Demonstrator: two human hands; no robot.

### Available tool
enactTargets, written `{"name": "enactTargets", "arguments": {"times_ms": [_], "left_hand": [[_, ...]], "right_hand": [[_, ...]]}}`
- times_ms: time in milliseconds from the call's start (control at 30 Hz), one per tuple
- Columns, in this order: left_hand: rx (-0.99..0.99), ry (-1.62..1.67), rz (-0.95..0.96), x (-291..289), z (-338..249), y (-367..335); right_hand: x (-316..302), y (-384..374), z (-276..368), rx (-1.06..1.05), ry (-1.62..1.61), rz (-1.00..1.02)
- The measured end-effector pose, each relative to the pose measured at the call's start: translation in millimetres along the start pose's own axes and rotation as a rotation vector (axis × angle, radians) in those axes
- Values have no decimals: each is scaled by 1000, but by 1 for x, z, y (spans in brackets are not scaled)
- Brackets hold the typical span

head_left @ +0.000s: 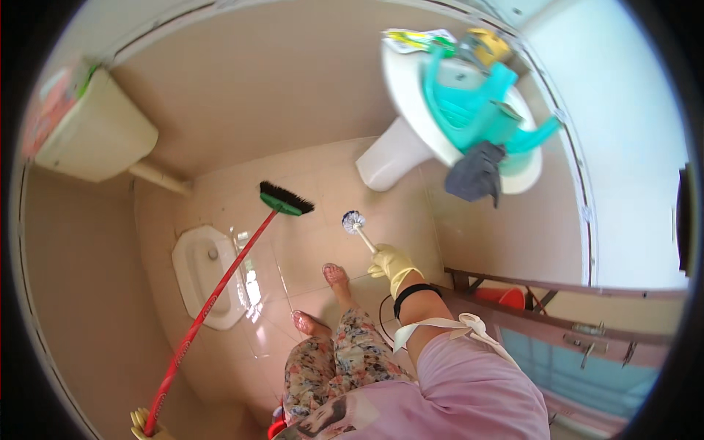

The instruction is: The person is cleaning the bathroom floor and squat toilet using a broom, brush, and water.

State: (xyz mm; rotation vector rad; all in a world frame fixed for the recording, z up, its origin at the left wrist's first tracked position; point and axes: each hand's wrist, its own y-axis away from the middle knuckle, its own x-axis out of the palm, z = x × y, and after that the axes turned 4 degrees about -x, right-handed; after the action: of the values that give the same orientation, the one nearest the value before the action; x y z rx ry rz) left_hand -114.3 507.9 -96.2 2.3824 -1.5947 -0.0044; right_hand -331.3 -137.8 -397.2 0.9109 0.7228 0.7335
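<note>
The right hand, in a yellow glove, has its fingers clenched around a toilet brush whose handle runs up-left to the head above the tiled floor. The left hand grips a red broom, its stick slanting toward the squat toilet.

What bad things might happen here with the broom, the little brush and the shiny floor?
The floor looks wet and shiny around the feet, so slipping seems possible. The left hand grips the long red broom only at its far end, so it may swing wide. The small brush in the right hand hangs in the air and might drip.
</note>
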Motion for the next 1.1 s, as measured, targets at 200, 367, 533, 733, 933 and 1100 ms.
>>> {"name": "enactTargets", "arguments": {"times_ms": [200, 367, 533, 733, 933, 1100], "left_hand": [[79, -106, -7, 78, -33, 5], [103, -148, 184, 174, -38, 27], [111, -209, 390, 309, -10, 69], [159, -352, 499, 433, 15, 106], [119, -432, 616, 539, 79, 124], [174, -507, 642, 581, 94, 120]], "right_hand": [[-20, 18, -71, -4, -658, 83], [-68, 47, -71, -3, -829, -25], [-130, -27, -123, -121, -883, -159], [-161, -100, -106, -61, -1094, -115], [-216, -239, -152, -603, -975, -104], [-252, -242, -66, -554, -1267, 32]]}}
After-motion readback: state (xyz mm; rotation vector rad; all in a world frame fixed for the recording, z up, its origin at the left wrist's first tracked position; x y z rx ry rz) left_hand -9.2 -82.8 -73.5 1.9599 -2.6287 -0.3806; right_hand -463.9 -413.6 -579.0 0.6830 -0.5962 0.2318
